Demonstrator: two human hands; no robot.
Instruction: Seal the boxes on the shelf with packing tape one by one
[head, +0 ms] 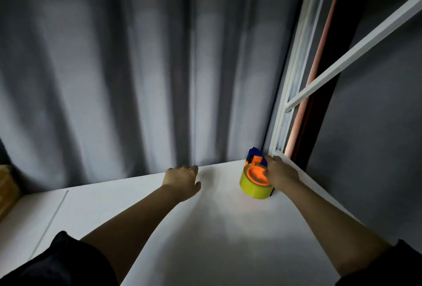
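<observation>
The right hand (282, 172) is resting on the tape dispenser (257, 179), a yellow roll on an orange and blue holder, which is sitting on the white shelf top (205, 228) at about two o'clock from the middle of the view, close to the far right corner. The fingers are draping over its far side; whether they are actually clamping it I cannot tell. The left hand (181, 179) is lying flat with relaxed fingers on the surface at about twelve o'clock, holding nothing. A cardboard box (6, 185) is showing only as a sliver at nine o'clock, well apart from both hands.

The dispenser is standing just beside the right edge, so a loose grab is likely to be nudging it off the shelf. Its cutting blade is hidden, so fingers closing blindly are risking a scrape. The dim light is making both harder to judge.
</observation>
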